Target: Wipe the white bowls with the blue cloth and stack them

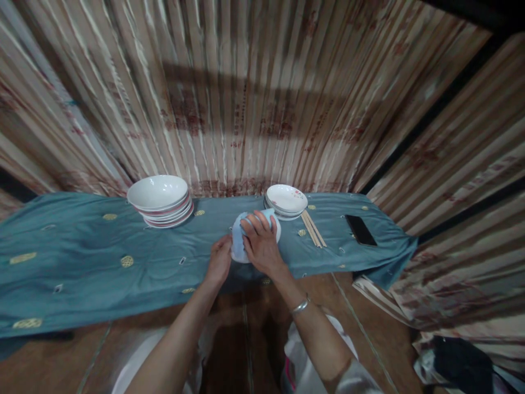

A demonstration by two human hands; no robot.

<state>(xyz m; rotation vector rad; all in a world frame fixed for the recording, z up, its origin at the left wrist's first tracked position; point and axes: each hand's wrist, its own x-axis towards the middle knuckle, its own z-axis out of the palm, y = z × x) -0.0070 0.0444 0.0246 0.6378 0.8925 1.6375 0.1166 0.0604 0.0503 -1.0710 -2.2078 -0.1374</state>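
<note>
Above the front part of the table, my left hand (pixel 220 258) has its fingers closed on the left edge of a white plate (pixel 279 231). A light blue cloth (pixel 238 232) covers much of that plate's upper face. My right hand (pixel 262 244), with a silver bracelet on its wrist, presses the cloth against the plate with curved fingers. Just behind the right hand stands a stack of white plates (pixel 286 198), the top one with a small floral print.
White bowls (pixel 158 192) with reddish bands are stacked at the left back. Wooden chopsticks (pixel 314 230) and a black phone (pixel 360 230) lie to the right on the green-blue tablecloth (pixel 159 262). A patterned curtain (pixel 229 109) hangs close behind the table.
</note>
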